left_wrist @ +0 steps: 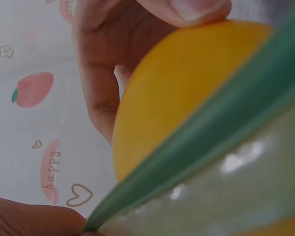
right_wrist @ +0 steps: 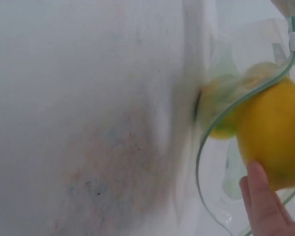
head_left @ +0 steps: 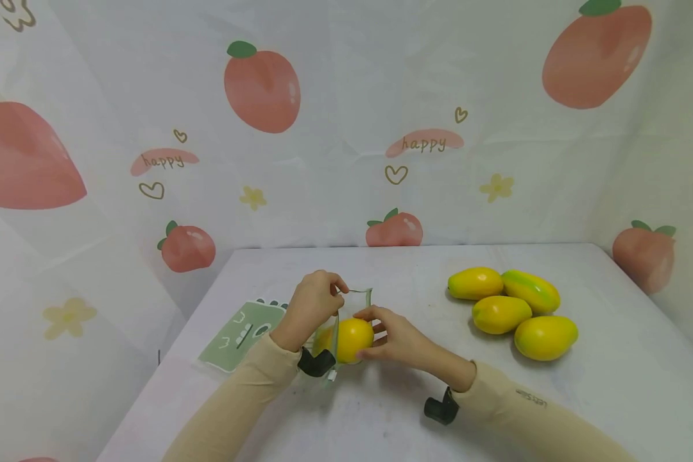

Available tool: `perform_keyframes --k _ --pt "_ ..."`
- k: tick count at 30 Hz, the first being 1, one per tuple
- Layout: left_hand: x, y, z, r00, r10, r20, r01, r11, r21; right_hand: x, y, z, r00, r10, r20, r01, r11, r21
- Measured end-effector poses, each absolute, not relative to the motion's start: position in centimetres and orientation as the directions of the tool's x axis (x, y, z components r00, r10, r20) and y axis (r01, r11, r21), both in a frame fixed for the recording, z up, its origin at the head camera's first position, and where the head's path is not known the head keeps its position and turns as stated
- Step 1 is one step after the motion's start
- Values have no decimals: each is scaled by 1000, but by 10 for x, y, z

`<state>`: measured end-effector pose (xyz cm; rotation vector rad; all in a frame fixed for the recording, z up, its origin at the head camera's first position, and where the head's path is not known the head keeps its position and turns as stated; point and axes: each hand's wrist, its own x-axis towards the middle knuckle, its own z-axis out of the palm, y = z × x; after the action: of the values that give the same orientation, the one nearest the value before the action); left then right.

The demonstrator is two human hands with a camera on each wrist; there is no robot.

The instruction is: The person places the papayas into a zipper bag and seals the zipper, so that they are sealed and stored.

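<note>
Head view: diffuse, slightly dim light.
Tabletop (head_left: 381, 423): soft, faint shadows.
Zip bag (left_wrist: 265, 182): white glare, left wrist view.
Right wrist view: hazy, soft focus.

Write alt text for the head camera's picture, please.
A right hand holds a yellow fruit at the mouth of a clear, green-edged bag that the left hand pinches. Four more yellow fruits lie to the right on a white table.

left fingers (head_left: 339, 281) pinched | right fingers (head_left: 375, 312) curved, spread | forearms (head_left: 239, 391) angled inward
</note>
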<state>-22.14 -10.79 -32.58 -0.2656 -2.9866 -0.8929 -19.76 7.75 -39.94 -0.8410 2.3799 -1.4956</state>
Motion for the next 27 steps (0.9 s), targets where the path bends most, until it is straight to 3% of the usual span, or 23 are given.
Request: perform_keyframes --k 8,27 --pt "-222 -108 -326 -984 164 68 174 817 550 -199 71 -402 -794 -593 132 -333 242 -911" --pt "-223 -110 -329 -982 167 90 188 804 564 -201 67 -409 -756 -648 90 -374 316 -872"
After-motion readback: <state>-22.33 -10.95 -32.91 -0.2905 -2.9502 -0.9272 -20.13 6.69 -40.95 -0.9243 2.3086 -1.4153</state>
